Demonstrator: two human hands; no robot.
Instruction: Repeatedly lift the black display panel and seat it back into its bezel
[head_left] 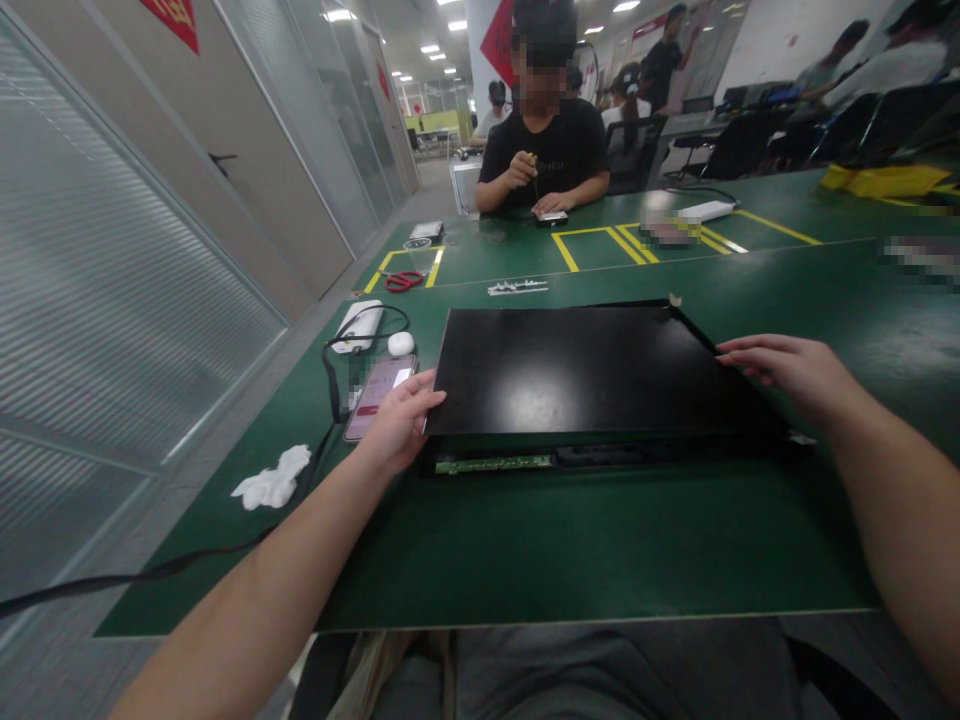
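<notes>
A thin, glossy black screen panel [555, 370] lies tilted over a black frame [675, 452], its near edge raised. A green circuit board strip [493, 464] shows along the frame's near side. My left hand [403, 420] pinches the panel's left edge, thumb on top and fingers underneath. At the right edge, my right hand [780, 368] has its fingers closed; whether they also touch the frame I cannot tell. What lies below the panel is mostly hidden.
Left on the green table [600, 560] are a phone [381, 395], a white earbud case [400, 344], a white power bank [358, 326], a black cable [330, 375] and crumpled tissue [274, 478]. Red scissors [403, 281] lie farther back. Opposite sits a person [544, 150] holding a screwdriver.
</notes>
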